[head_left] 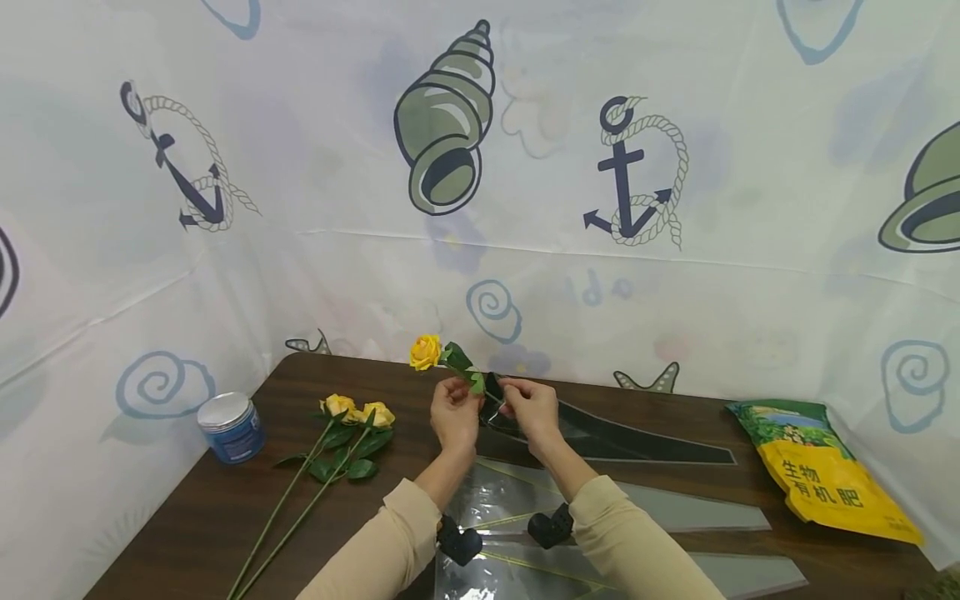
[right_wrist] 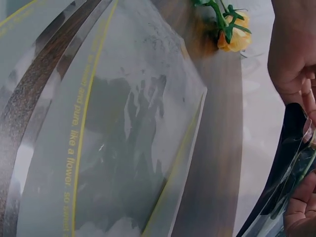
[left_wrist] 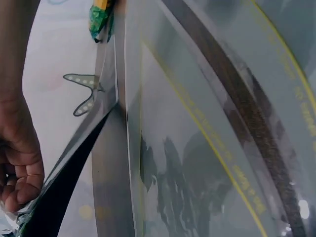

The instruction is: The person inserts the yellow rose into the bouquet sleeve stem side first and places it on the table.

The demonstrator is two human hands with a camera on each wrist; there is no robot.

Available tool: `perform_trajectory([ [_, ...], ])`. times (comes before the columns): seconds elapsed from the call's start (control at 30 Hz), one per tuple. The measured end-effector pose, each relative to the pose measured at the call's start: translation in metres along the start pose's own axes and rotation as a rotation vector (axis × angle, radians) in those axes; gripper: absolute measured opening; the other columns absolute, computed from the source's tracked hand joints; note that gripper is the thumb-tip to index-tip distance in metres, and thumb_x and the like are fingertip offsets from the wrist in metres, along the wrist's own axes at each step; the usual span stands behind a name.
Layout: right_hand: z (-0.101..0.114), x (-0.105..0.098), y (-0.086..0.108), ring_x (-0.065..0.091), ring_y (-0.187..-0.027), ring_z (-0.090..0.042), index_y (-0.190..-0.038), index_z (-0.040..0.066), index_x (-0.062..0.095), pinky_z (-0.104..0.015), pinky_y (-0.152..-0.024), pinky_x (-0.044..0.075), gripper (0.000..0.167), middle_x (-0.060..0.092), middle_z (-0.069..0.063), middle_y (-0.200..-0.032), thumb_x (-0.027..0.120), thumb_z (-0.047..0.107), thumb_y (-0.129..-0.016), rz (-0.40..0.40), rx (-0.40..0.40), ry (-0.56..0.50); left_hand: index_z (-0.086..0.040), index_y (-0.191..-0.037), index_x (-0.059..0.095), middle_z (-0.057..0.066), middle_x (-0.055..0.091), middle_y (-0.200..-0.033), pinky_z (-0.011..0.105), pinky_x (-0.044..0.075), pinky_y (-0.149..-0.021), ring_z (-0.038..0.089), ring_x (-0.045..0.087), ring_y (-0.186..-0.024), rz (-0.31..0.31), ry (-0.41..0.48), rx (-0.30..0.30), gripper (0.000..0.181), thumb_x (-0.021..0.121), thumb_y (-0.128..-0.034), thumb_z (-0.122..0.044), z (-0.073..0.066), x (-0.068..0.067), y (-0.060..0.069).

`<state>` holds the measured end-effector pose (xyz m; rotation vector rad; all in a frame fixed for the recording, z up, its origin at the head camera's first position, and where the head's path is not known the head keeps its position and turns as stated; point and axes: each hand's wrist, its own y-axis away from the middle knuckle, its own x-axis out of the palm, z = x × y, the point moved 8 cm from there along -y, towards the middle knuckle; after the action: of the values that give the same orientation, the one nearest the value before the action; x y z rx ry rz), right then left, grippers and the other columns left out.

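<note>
In the head view a yellow rose (head_left: 425,352) leans left over the table's far edge. Its green leaves (head_left: 456,358) hang by my left hand (head_left: 456,414). That hand's fingers pinch the wide mouth of a black and clear flower sleeve (head_left: 637,437), whose narrow end points right. Facing it, my right hand (head_left: 532,410) pinches the rose's stem at the sleeve's mouth; the fingers partly hide the grip. The right wrist view has the left hand (right_wrist: 291,54) at the sleeve's dark edge (right_wrist: 291,128) and the right fingers (right_wrist: 301,205) against the green stem.
Two more yellow roses (head_left: 356,410) lie on the brown table (head_left: 202,517) at left, beside a blue jar (head_left: 232,429) with a silver lid. Clear sleeves with yellow lines (head_left: 510,500) lie under my forearms. A yellow and green bag (head_left: 825,471) lies at right, and a printed cloth (head_left: 547,167) hangs behind.
</note>
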<state>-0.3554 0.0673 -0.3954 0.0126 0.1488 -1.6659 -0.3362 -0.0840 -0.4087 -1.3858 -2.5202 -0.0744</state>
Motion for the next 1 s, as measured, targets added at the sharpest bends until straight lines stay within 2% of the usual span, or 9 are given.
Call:
perform_trajectory([
  [0.17,-0.004,-0.002,-0.001,0.059,-0.058,-0.004,-0.109,-0.003,0.068,-0.025,-0.065,0.056,0.022,0.065,-0.021,-0.104,0.055,0.005,-0.093,-0.008,0.008,0.007,-0.002,-0.116,0.052,0.017,0.063,-0.109,0.022,0.052,-0.069,0.025,0.065,-0.09,0.128,-0.111,0.022,0.039,0.067,-0.0802,0.003,-0.003,0.004,0.007],
  [0.23,-0.004,-0.002,-0.001,0.059,-0.059,-0.004,-0.109,-0.003,0.068,-0.026,-0.066,0.056,0.022,0.065,-0.021,-0.103,0.055,0.006,-0.094,-0.005,0.007,0.018,-0.003,-0.123,0.047,0.017,0.061,-0.114,0.024,0.053,-0.071,0.029,0.064,-0.096,0.167,-0.109,0.027,0.046,0.069,-0.0821,-0.003,-0.004,0.005,0.01],
  [0.3,-0.004,-0.002,-0.001,0.059,-0.059,-0.005,-0.11,-0.002,0.068,-0.026,-0.066,0.056,0.022,0.065,-0.022,-0.103,0.055,0.007,-0.094,-0.003,0.003,0.025,-0.005,-0.127,0.044,0.016,0.061,-0.116,0.025,0.053,-0.073,0.03,0.064,-0.098,0.176,-0.099,0.029,0.051,0.071,-0.0835,-0.01,-0.004,0.004,0.011],
  [0.4,-0.003,0.0,0.0,0.059,-0.059,-0.005,-0.11,-0.002,0.068,-0.026,-0.066,0.056,0.023,0.065,-0.022,-0.102,0.055,0.007,-0.094,0.0,-0.003,0.026,-0.006,-0.129,0.043,0.017,0.062,-0.113,0.029,0.054,-0.075,0.03,0.064,-0.097,0.14,-0.062,0.031,0.052,0.069,-0.0863,-0.019,-0.005,0.0,0.011],
  [0.57,-0.001,0.004,0.002,0.059,-0.058,-0.004,-0.109,-0.003,0.068,-0.025,-0.063,0.056,0.022,0.065,-0.024,-0.103,0.055,0.006,-0.093,0.01,-0.005,0.012,-0.003,-0.123,0.047,0.021,0.064,-0.104,0.036,0.056,-0.075,0.032,0.066,-0.088,0.061,0.004,0.026,0.038,0.063,-0.0913,-0.018,-0.005,-0.007,0.008],
  [0.77,-0.003,0.003,0.001,0.059,-0.057,-0.004,-0.108,-0.003,0.068,-0.022,-0.061,0.055,0.022,0.065,-0.025,-0.102,0.055,0.006,-0.093,0.006,-0.003,0.006,0.002,-0.103,0.054,0.01,0.06,-0.092,0.032,0.057,-0.072,0.014,0.062,-0.077,-0.019,0.043,0.014,0.021,0.064,-0.0891,-0.01,-0.005,-0.014,0.0],
  [0.87,-0.004,0.003,0.001,0.059,-0.058,-0.004,-0.108,-0.003,0.068,-0.023,-0.062,0.055,0.022,0.066,-0.024,-0.1,0.056,0.006,-0.093,0.007,-0.005,0.008,0.003,-0.095,0.053,0.007,0.057,-0.086,0.029,0.057,-0.069,0.01,0.06,-0.072,-0.028,0.053,0.012,0.018,0.066,-0.0873,-0.006,-0.005,-0.015,-0.002],
  [1.0,-0.001,0.005,0.002,0.06,-0.059,-0.006,-0.109,-0.003,0.068,-0.026,-0.063,0.056,0.022,0.066,-0.023,-0.096,0.055,0.006,-0.093,0.014,-0.015,0.011,0.001,-0.093,0.053,0.008,0.06,-0.081,0.025,0.056,-0.063,0.009,0.062,-0.068,-0.009,-0.011,0.03,0.018,0.068,-0.0843,-0.004,-0.008,-0.012,-0.001],
])
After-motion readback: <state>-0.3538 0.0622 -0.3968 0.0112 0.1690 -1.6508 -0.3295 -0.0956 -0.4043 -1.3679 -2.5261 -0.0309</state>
